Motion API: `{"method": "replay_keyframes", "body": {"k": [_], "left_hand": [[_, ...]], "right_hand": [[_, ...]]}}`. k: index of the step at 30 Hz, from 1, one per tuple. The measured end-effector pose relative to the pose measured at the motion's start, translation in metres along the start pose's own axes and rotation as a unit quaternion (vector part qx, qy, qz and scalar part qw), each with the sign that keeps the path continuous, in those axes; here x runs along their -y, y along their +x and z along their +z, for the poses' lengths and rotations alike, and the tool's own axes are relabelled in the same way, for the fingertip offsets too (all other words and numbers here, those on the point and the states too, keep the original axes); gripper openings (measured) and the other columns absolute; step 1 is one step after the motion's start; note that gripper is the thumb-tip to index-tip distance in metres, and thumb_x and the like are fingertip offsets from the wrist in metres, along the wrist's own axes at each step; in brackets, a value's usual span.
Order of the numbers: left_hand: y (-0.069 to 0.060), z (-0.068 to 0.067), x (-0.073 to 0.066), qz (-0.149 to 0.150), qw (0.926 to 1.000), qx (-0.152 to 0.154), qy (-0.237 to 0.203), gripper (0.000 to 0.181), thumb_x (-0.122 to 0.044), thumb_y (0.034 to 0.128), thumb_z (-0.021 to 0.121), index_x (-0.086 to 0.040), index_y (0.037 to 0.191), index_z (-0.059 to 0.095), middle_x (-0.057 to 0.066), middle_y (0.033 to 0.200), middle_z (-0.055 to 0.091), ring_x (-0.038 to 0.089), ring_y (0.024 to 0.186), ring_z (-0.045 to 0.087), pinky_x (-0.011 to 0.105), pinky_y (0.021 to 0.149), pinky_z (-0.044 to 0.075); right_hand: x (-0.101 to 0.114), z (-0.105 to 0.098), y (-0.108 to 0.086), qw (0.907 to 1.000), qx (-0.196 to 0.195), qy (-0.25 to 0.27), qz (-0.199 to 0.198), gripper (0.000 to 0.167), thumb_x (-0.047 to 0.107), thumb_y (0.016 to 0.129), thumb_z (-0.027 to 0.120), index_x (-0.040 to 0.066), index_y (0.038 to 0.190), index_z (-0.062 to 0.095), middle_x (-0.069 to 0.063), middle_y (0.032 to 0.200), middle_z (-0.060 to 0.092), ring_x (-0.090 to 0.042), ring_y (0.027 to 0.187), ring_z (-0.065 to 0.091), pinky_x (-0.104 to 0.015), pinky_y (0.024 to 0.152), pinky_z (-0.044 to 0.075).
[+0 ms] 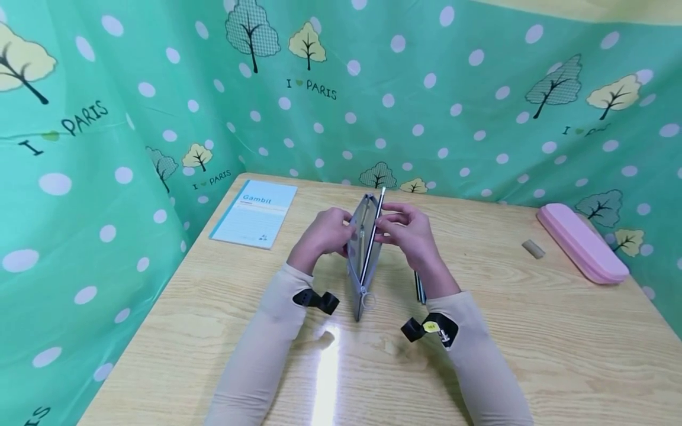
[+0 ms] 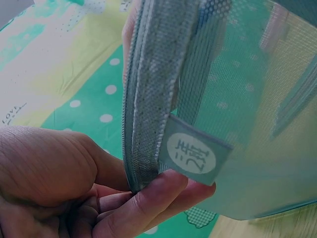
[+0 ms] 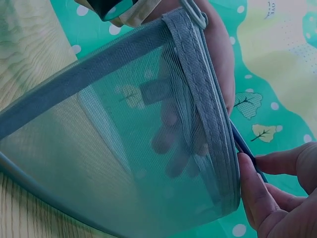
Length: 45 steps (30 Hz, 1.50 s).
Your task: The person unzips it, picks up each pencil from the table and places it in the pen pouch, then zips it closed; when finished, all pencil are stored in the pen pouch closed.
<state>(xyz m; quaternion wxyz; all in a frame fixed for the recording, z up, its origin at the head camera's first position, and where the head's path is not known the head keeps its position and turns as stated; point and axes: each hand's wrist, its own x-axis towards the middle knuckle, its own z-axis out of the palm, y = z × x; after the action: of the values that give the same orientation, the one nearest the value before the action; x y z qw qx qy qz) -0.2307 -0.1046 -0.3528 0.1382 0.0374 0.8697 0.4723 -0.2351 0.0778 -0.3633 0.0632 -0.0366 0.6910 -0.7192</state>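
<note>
Centrally, two hands meet over a table [image 1: 224, 331], both forearms stretched forward in pale sleeves that run off the bottom edge. The left hand [image 1: 327, 231] has its thumb and fingers bent in a pinch on the near side of a grey mesh pouch [image 1: 373, 260], beside a small tag [image 2: 195, 153]. The right hand [image 1: 407, 234], fingers bent too, pinches a dark pencil [image 1: 372, 241] against the pouch's opposite edge. The pouch stands between the hands, mouth unzipped and facing up, a ring pull [image 1: 369, 300] at the end closest to the wearer. The pencil slants along that mouth; how deep its lower end sits is unclear. A slim pale shape inside is too small to identify.

Under the right wrist, dark sticks [image 1: 419, 288] are partly covered by the arm. Well to the right of the right hand lie a small greyish block [image 1: 533, 248] and a pink case [image 1: 583, 242], its contents hidden. Beyond the left hand, leftward, is a notebook [image 1: 256, 213].
</note>
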Motion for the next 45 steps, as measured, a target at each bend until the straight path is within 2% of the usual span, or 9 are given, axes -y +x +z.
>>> {"method": "replay_keyframes", "body": {"k": [16, 27, 31, 36, 40, 45], "left_hand": [[0.003, 0.004, 0.006, -0.002, 0.9999, 0.006, 0.013, 0.033, -0.008, 0.1058, 0.05, 0.005, 0.133, 0.063, 0.022, 0.109, 0.071, 0.025, 0.069, 0.075, 0.043, 0.076, 0.066], [0.001, 0.004, 0.006, 0.001, 1.0, 0.005, 0.005, 0.035, -0.006, 0.105, 0.05, 0.005, 0.135, 0.061, 0.021, 0.112, 0.074, 0.025, 0.069, 0.076, 0.043, 0.075, 0.066], [0.001, 0.003, 0.007, 0.003, 1.0, 0.008, 0.002, 0.035, -0.006, 0.1058, 0.048, 0.007, 0.136, 0.06, 0.021, 0.115, 0.074, 0.024, 0.07, 0.077, 0.042, 0.076, 0.066], [0.001, 0.0, 0.008, 0.002, 1.0, 0.007, 0.001, 0.035, -0.007, 0.1059, 0.048, 0.007, 0.136, 0.059, 0.021, 0.116, 0.073, 0.024, 0.07, 0.077, 0.042, 0.077, 0.066], [0.001, -0.001, 0.008, 0.004, 1.0, 0.008, 0.003, 0.036, -0.007, 0.1061, 0.048, 0.008, 0.137, 0.058, 0.021, 0.116, 0.073, 0.024, 0.07, 0.077, 0.041, 0.076, 0.066], [0.002, -0.002, 0.006, 0.007, 0.9999, 0.009, 0.005, 0.037, -0.006, 0.1056, 0.048, 0.007, 0.138, 0.058, 0.021, 0.115, 0.074, 0.024, 0.07, 0.077, 0.043, 0.077, 0.066]], "right_hand": [[-0.003, 0.003, -0.003, 0.998, 0.006, -0.063, 0.0, 0.043, -0.005, 0.096, 0.065, -0.009, 0.138, 0.056, -0.019, 0.107, 0.066, -0.011, 0.074, 0.071, -0.029, 0.073, 0.066], [0.002, -0.005, -0.002, 0.9977, 0.006, -0.067, -0.008, 0.041, -0.001, 0.098, 0.062, -0.011, 0.137, 0.056, -0.019, 0.105, 0.066, -0.011, 0.073, 0.069, -0.029, 0.075, 0.066], [0.008, -0.028, 0.001, 0.9985, 0.003, -0.055, 0.001, 0.04, 0.004, 0.102, 0.059, -0.014, 0.138, 0.053, -0.015, 0.103, 0.065, -0.012, 0.077, 0.07, -0.028, 0.078, 0.065], [0.01, -0.074, 0.004, 0.9987, -0.005, -0.04, 0.032, 0.046, 0.014, 0.107, 0.055, -0.013, 0.143, 0.046, -0.01, 0.11, 0.061, -0.011, 0.086, 0.07, -0.025, 0.082, 0.064], [0.003, -0.105, 0.006, 0.9967, -0.008, -0.047, 0.065, 0.053, 0.022, 0.109, 0.052, -0.011, 0.149, 0.04, -0.015, 0.122, 0.057, -0.01, 0.09, 0.07, -0.023, 0.085, 0.062], [-0.015, -0.125, 0.009, 0.9914, 0.009, -0.094, 0.091, 0.059, 0.024, 0.11, 0.048, -0.014, 0.153, 0.033, -0.028, 0.137, 0.052, -0.008, 0.092, 0.071, -0.023, 0.088, 0.062]]}}
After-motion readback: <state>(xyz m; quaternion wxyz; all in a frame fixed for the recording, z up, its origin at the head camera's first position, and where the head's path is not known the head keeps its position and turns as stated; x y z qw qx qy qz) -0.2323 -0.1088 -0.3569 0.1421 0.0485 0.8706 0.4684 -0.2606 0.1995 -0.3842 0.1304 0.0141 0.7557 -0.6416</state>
